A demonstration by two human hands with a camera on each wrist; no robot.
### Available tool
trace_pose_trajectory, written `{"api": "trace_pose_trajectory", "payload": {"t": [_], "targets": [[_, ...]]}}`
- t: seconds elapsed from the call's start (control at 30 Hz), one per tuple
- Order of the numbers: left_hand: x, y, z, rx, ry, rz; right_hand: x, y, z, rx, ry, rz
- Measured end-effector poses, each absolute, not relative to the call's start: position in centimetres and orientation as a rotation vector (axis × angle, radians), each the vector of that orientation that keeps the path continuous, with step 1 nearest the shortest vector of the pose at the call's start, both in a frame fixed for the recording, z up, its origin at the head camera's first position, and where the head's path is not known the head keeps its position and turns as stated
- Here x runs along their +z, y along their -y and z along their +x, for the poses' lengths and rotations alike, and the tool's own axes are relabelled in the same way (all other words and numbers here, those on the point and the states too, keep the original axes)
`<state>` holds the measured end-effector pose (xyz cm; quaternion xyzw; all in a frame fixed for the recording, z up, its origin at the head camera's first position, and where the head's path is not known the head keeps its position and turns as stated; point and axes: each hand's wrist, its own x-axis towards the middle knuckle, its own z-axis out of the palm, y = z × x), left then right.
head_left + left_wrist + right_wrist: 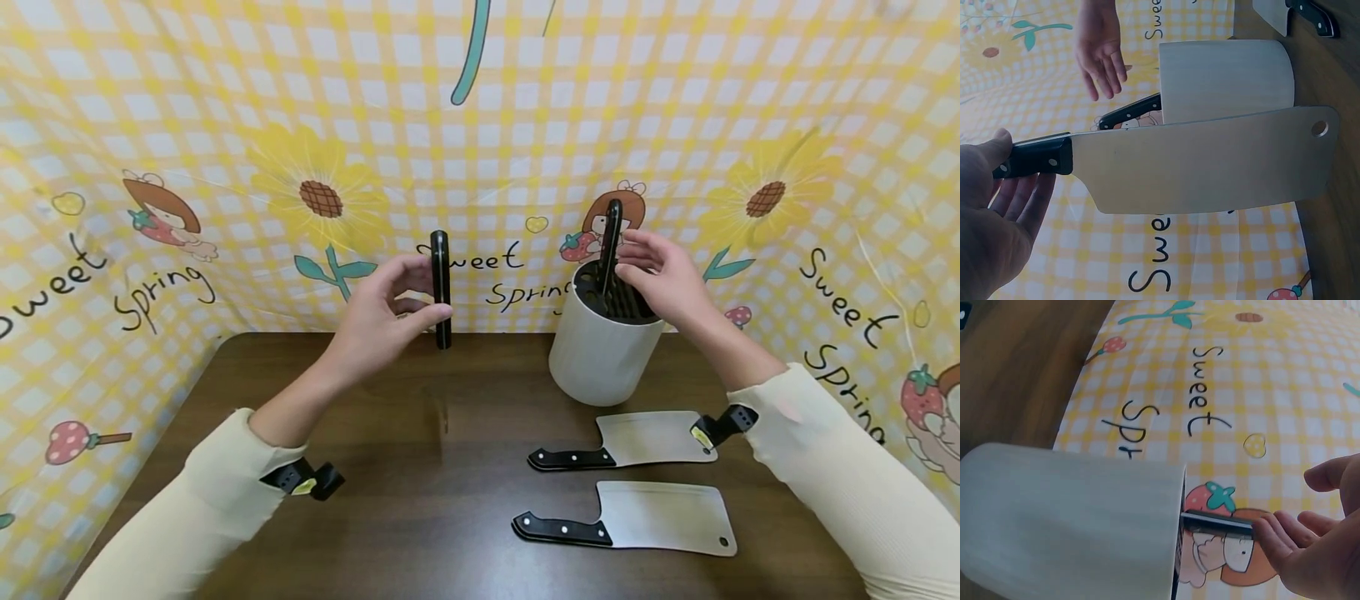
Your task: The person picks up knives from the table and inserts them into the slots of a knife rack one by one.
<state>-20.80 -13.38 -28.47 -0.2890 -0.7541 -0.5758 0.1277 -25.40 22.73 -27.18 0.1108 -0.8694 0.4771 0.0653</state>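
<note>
My left hand [386, 312] grips a cleaver by its black handle [441, 275], to the left of the white knife block [603, 354]. In the head view the cleaver stands upright, edge-on. The left wrist view shows its broad blade [1210, 165] side-on, with a hole near the far corner. A black knife handle [611, 237] juts up from the block's slotted top, its blade hidden inside. Close beside that handle is my right hand [663, 279], thumb and fingers apart. From the left wrist view, the right hand's fingers [1105, 75] look straight, away from the handle.
Two more cleavers [656, 437] [663, 517] lie flat on the brown wooden table [360, 517] in front of the block, handles to the left. A yellow checked cloth [480, 150] with flowers and lettering hangs behind the table and along both sides.
</note>
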Motion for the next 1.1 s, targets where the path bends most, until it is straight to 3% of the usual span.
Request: {"api": "trace_pose_trajectory", "payload": {"t": [0.43,0.8,1.1], "targets": [[-27.9,11.0,-22.2,-1.703,2.125,-0.840,-26.4,-19.9,-23.2,1.611,2.491,0.514],[-27.9,9.0,-23.8,-1.719,2.101,-0.826,-27.1,-18.1,-22.6,1.746,2.352,0.789],[-28.0,7.6,-24.6,-1.772,2.071,-0.795,-27.5,-16.4,-22.7,1.754,2.326,0.863]]}}
